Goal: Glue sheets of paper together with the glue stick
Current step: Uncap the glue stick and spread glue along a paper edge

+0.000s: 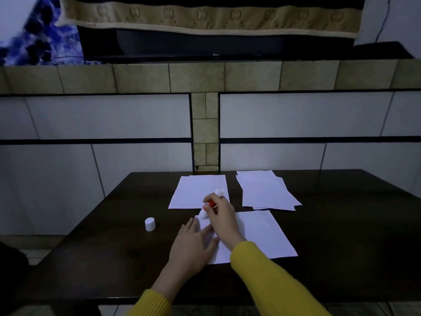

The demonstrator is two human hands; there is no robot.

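Note:
A white sheet of paper (262, 233) lies on the dark table (114, 254) in front of me. My left hand (193, 245) rests flat on the sheet's left edge with fingers spread. My right hand (224, 214) grips a red and white glue stick (208, 207), tilted, with its lower tip touching the sheet's top left corner. The stick's white cap (150, 224) stands on the table to the left. Another sheet (196, 191) lies farther back, and a loose stack of sheets (266, 190) lies at the back right.
A tiled wall with dark shelf lines rises right behind the table. Above it a ledge holds a dark flat unit (205, 44) under a beige patterned cloth (205, 17). Both my sleeves are yellow.

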